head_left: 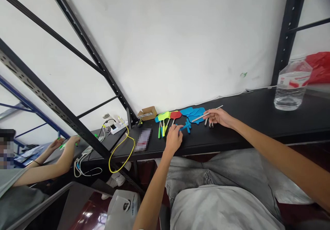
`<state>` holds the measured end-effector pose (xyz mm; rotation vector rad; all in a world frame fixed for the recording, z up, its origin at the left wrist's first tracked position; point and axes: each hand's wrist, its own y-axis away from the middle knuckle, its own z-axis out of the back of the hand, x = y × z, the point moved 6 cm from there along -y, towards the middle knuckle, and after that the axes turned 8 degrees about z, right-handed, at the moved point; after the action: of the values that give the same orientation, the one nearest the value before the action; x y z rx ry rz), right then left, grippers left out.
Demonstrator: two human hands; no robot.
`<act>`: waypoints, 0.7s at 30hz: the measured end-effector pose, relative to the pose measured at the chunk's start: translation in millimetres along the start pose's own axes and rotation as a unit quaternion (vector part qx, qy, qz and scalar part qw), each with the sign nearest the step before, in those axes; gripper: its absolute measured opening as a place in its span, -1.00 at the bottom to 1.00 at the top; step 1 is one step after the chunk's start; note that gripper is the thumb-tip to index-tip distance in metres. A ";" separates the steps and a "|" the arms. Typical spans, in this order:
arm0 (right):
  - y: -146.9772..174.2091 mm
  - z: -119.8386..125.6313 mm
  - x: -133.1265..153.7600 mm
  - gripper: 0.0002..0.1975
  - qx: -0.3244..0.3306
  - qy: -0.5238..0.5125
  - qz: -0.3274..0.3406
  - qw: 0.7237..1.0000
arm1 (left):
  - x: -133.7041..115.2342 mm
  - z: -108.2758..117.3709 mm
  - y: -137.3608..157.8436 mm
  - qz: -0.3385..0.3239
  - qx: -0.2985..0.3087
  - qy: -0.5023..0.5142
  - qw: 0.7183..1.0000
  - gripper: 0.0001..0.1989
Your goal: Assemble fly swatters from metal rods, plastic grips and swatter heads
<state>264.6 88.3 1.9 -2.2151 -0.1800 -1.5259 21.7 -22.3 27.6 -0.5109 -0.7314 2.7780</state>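
My right hand [219, 117] pinches a thin silver metal rod [207, 113], which slants down to the left over the blue pieces. My left hand [174, 138] is closed on one end of a blue plastic handle [184, 127]. More blue handles [188, 125] lie crossed beside it on the black table. Behind them spreads a pile of flat blue swatter heads [191, 111]. Several metal rods [210, 123] lie under my right hand. Left of the pile are fly swatters with a red head [175, 114] and a yellow-green head [164, 116], metal shafts and coloured handles.
An open cardboard box [147, 113] and a blurred phone-like object [143, 139] sit to the left. Past them are a power strip [119, 127] and a looped yellow cable [109, 161]. A water bottle [292, 84] stands right. Another person's arms [58, 161] work at far left.
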 end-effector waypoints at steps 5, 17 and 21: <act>0.2 -3.7 -0.3 -0.67 0.031 0.030 0.005 0.999 | -1.6 -0.2 0.4 -0.014 -0.001 -0.003 1.000 -0.63; 4.9 -9.3 10.0 -0.59 0.040 0.051 0.033 0.997 | -1.6 -1.4 1.9 -0.034 -0.016 -0.031 0.999 -0.61; 3.7 -9.9 10.5 -0.58 0.047 0.057 0.028 0.997 | -0.1 -1.1 2.3 -0.041 -0.018 -0.017 0.999 -0.62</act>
<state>261.4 79.3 13.4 -2.0388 -0.1493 -1.5750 21.9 -23.8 25.6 -0.4317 -0.7942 2.7080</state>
